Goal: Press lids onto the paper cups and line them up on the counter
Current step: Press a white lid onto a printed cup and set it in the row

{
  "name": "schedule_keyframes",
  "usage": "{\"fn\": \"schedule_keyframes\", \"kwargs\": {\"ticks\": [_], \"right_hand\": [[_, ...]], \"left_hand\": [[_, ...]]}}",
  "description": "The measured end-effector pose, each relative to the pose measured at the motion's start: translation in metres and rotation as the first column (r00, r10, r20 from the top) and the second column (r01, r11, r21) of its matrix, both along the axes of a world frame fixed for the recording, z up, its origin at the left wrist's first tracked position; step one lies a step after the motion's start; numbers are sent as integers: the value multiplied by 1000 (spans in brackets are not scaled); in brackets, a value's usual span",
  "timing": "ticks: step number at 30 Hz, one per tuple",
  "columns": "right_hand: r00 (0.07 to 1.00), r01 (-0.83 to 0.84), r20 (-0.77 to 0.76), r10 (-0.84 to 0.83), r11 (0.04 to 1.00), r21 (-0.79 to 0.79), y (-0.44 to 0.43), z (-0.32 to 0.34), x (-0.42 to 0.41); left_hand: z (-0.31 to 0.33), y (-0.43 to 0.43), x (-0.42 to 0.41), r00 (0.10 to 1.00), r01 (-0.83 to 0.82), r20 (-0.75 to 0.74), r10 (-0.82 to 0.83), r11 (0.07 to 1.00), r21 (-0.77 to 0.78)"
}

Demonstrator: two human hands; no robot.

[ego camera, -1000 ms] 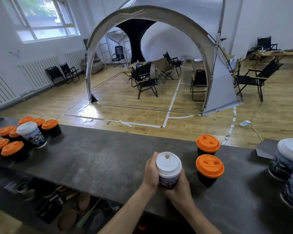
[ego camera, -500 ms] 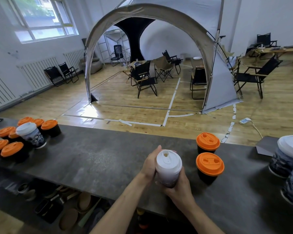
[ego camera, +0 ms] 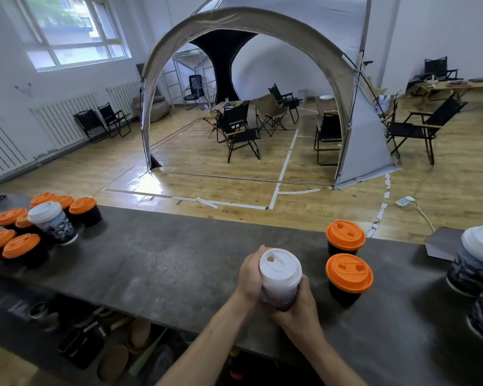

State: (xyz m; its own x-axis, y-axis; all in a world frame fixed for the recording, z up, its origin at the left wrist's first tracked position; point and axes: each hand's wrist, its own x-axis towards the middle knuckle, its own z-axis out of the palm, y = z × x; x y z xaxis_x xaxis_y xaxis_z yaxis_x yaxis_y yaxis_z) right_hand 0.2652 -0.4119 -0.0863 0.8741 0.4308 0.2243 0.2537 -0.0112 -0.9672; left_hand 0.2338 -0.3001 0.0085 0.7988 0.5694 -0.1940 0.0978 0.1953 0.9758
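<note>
White-lidded cup between curled fingers of left hand and right hand

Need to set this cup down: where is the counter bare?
Widest bare counter lies between the left cup cluster and the held cup. A narrower patch lies between the two orange-lidded cups and the right white-lidded cups. Crowded: that cluster.

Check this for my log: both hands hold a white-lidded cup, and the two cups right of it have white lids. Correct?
No. The left hand and right hand hold the white-lidded cup, but the nearer cup and farther cup right of it have orange lids in the head view.
</note>
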Motion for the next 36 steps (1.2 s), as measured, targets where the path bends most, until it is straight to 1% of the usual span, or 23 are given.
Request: {"fn": "schedule_keyframes", "kwargs": {"ticks": [2, 5, 6, 10, 12, 14, 15, 17, 20, 22, 24, 27, 28, 30, 33, 35, 36], "right_hand": [[1000, 13, 17, -13, 1000, -19, 0, -2, 1], [999, 20, 44, -18, 999, -45, -1, -4, 4], [999, 15, 49, -12, 999, -51, -2, -3, 3], [999, 12, 42, -10, 999, -51, -1, -1, 1], [999, 29, 36, -27, 998, -54, 0, 0, 0], [998, 41, 43, -39, 997, -60, -1, 1, 0], [998, 43, 49, -40, 997, -66, -1, 0, 1], [998, 31, 48, -27, 996, -84, -2, 1, 0], [998, 24, 53, -20, 997, -75, -1, 3, -1], [999, 35, 23, -34, 998, -58, 0, 2, -2], [998, 53, 32, -52, 997, -59, 0, 2, -1], [997, 45, 69, -39, 995, -87, -2, 2, 0], [997, 37, 74, -31, 995, -88, -2, 3, -1], [998, 24, 61, -20, 997, -74, -2, 3, -1], [999, 29, 21, -29, 999, -34, -1, 2, -2], [999, 48, 23, -47, 998, -33, -1, 3, -3], [998, 60, 37, -59, 997, -38, -1, 2, -3]], "left_hand": [[-2, -1, 1, 1000, -25, 0, 25, 1000, 3], [2, 7, 3, 996, 79, -29, -80, 996, -28], [4, 7, 2, 996, 80, -36, -81, 996, -34], [5, -5, -1, 999, -34, 19, 33, 999, 21], [4, -11, -3, 998, -62, 25, 61, 997, 36], [3, -6, -1, 1000, -26, 14, 26, 1000, -10], [5, -2, -1, 1000, 20, -5, -20, 999, -38], [6, 2, -1, 994, 100, -38, -102, 994, -48], [8, -3, -3, 1000, -21, 11, 21, 1000, -18], [5, -9, -5, 998, -50, 29, 49, 998, 40], [4, -9, -6, 999, -38, 15, 37, 998, 50], [7, 2, -4, 996, 84, -33, -84, 996, 9], [7, 3, -3, 996, 81, -32, -81, 997, -12], [4, -2, -4, 1000, 7, -6, -7, 1000, -15], [-2, -12, -7, 996, -86, 41, 84, 994, 67], [0, -10, -6, 996, -80, 31, 79, 996, 47], [1, -6, -3, 999, -47, 16, 46, 998, 29]]}}
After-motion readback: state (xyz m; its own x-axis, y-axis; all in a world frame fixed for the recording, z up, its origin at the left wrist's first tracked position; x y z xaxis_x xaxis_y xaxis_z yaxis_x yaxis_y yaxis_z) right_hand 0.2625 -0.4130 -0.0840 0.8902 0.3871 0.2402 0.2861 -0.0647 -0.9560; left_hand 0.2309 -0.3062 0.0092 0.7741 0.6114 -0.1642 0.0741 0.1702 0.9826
